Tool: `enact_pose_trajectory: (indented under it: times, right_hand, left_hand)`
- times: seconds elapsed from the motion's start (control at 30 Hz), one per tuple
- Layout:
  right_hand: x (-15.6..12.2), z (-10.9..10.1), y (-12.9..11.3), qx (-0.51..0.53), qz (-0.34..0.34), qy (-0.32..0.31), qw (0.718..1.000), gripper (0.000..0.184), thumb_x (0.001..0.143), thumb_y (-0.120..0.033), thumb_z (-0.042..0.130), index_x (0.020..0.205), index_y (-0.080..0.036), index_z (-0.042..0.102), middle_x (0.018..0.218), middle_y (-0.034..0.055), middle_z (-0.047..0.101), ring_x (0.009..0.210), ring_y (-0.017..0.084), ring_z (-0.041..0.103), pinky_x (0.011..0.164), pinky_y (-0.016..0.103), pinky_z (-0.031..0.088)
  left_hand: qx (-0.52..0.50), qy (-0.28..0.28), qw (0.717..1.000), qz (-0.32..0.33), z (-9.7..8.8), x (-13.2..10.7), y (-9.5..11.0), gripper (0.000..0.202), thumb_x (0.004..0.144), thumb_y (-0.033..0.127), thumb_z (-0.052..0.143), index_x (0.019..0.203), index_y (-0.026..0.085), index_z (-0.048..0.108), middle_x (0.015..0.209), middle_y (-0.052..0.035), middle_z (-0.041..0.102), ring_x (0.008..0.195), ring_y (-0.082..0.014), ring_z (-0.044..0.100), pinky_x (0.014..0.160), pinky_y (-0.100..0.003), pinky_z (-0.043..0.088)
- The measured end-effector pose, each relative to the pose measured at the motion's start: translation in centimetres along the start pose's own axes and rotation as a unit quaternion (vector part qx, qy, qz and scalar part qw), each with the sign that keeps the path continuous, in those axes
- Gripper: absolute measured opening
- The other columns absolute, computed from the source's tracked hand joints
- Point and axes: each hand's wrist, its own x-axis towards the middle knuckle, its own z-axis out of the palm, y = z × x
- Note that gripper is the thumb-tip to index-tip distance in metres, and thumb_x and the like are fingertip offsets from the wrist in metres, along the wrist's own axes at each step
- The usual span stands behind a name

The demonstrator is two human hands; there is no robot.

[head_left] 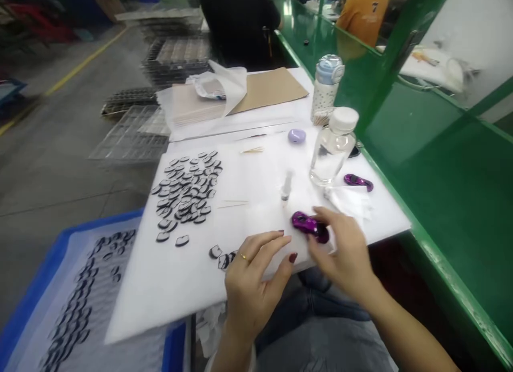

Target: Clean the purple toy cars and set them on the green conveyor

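Observation:
My right hand [347, 254] is closed around a shiny purple toy car body [309, 225] just above the near edge of the white foam sheet [256, 211]. My left hand [256, 278] hovers beside it, fingers loosely curled and apart, holding nothing that I can see; a ring is on one finger. A few small black-and-white window pieces [221, 257] lie right by its fingers. A large scatter of the same pieces [188, 190] covers the sheet's left part.
A clear bottle with a white cap [334, 147], a syringe-like applicator [286, 186], a second purple car body [358, 181], a crumpled tissue [350, 201] and thin sticks [251, 149] lie on the sheet. A blue crate [52, 265] holding more pieces sits lower left. A green partition [441, 163] runs along the right. Other people sit beyond.

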Motion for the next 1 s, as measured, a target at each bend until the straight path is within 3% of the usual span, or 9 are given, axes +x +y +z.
enact_pose_trajectory:
  times: [0.07, 0.17, 0.3, 0.43, 0.53, 0.7, 0.83, 0.93, 1.0]
  right_hand:
    - [-0.6, -2.5, 5.5, -0.043, 0.079, 0.053, 0.995, 0.038, 0.085, -0.029, 0.060, 0.123, -0.023, 0.055, 0.107, 0.0100, 0.070, 0.088, 0.028, 0.068, 0.077, 0.045, 0.055]
    - [-1.9, -7.3, 14.4, -0.171, 0.284, 0.073, 0.941, 0.035, 0.076, -0.029, 0.063, 0.109, -0.018, 0.063, 0.086, 0.0124, 0.071, 0.073, 0.033, 0.067, 0.072, 0.054, 0.053]
    - [-1.7, -8.7, 18.7, -0.195, 0.277, 0.087, 0.937, 0.041, 0.078, -0.023, 0.056, 0.115, -0.010, 0.064, 0.111, 0.0250, 0.068, 0.105, 0.044, 0.063, 0.091, 0.067, 0.043]
    - [1.6, -4.4, 16.4, -0.093, 0.147, -0.014, 0.985, 0.053, 0.083, -0.021, 0.057, 0.136, -0.024, 0.055, 0.119, 0.0090, 0.070, 0.108, 0.025, 0.066, 0.094, 0.039, 0.052]
    - [3.7, -2.1, 15.5, -0.043, 0.093, -0.055, 0.993, 0.054, 0.082, -0.018, 0.062, 0.135, -0.023, 0.056, 0.110, 0.0068, 0.072, 0.099, 0.021, 0.069, 0.086, 0.036, 0.055]
    - [3.8, -3.7, 16.9, -0.057, 0.134, 0.027, 0.989, 0.046, 0.080, -0.018, 0.062, 0.126, -0.016, 0.061, 0.099, 0.0127, 0.074, 0.089, 0.031, 0.070, 0.078, 0.046, 0.056]
    - [2.7, -5.2, 13.1, -0.028, 0.121, 0.083, 0.989, 0.045, 0.086, -0.022, 0.060, 0.131, -0.019, 0.055, 0.110, 0.0157, 0.071, 0.101, 0.030, 0.068, 0.090, 0.050, 0.054]
    - [2.3, -4.5, 7.0, 0.123, -0.017, -0.075, 0.989, 0.039, 0.090, -0.020, 0.059, 0.129, -0.023, 0.055, 0.119, 0.0088, 0.068, 0.108, 0.022, 0.066, 0.095, 0.041, 0.055]
    - [2.4, -3.4, 3.4, 0.231, -0.118, -0.202, 0.944, 0.038, 0.093, -0.011, 0.053, 0.128, -0.023, 0.054, 0.118, 0.0070, 0.068, 0.110, 0.018, 0.065, 0.093, 0.036, 0.057]
  left_hand:
    - [0.016, -0.037, 0.999, 0.024, 0.3, 0.2, -0.1, 0.014, 0.092, 0.017, 0.064, 0.104, 0.020, 0.068, 0.103, -0.0044, 0.070, 0.096, -0.0182, 0.066, 0.086, -0.030, 0.054]
    - [0.027, -0.077, 0.996, 0.045, 0.9, 0.4, -0.5, 0.013, 0.093, 0.020, 0.062, 0.105, 0.021, 0.067, 0.103, -0.0051, 0.071, 0.096, -0.0208, 0.065, 0.082, -0.034, 0.055]
    - [0.058, -0.081, 0.993, 0.065, 1.4, 0.3, -1.0, 0.014, 0.094, 0.022, 0.061, 0.106, 0.021, 0.067, 0.105, -0.0061, 0.069, 0.096, -0.0231, 0.064, 0.080, -0.038, 0.054]
    - [0.070, -0.102, 0.989, 0.076, 1.1, 0.1, -1.0, 0.018, 0.094, 0.025, 0.060, 0.110, 0.022, 0.066, 0.109, -0.0070, 0.067, 0.099, -0.0242, 0.062, 0.081, -0.039, 0.055]
    - [0.074, -0.119, 0.987, 0.076, 0.8, -0.1, -0.9, 0.020, 0.095, 0.026, 0.059, 0.113, 0.022, 0.065, 0.112, -0.0072, 0.066, 0.102, -0.0245, 0.061, 0.081, -0.039, 0.057]
    - [0.082, -0.134, 0.986, 0.055, 0.7, -0.3, -0.8, 0.022, 0.095, 0.027, 0.059, 0.116, 0.024, 0.064, 0.115, -0.0074, 0.067, 0.105, -0.0256, 0.062, 0.081, -0.040, 0.060]
    - [0.098, -0.121, 0.987, 0.048, 0.8, -0.2, -0.3, 0.029, 0.093, 0.028, 0.061, 0.122, 0.024, 0.061, 0.115, -0.0085, 0.068, 0.104, -0.0269, 0.066, 0.084, -0.042, 0.060]
    - [0.092, -0.111, 0.989, 0.018, 0.7, 0.0, 0.1, 0.052, 0.092, 0.029, 0.062, 0.141, 0.022, 0.047, 0.131, -0.0123, 0.063, 0.119, -0.0286, 0.063, 0.096, -0.043, 0.058]
    - [0.066, -0.101, 0.993, 0.015, 0.6, -0.2, 0.3, 0.056, 0.094, 0.023, 0.059, 0.146, 0.023, 0.041, 0.137, -0.0121, 0.060, 0.124, -0.0260, 0.061, 0.100, -0.039, 0.056]
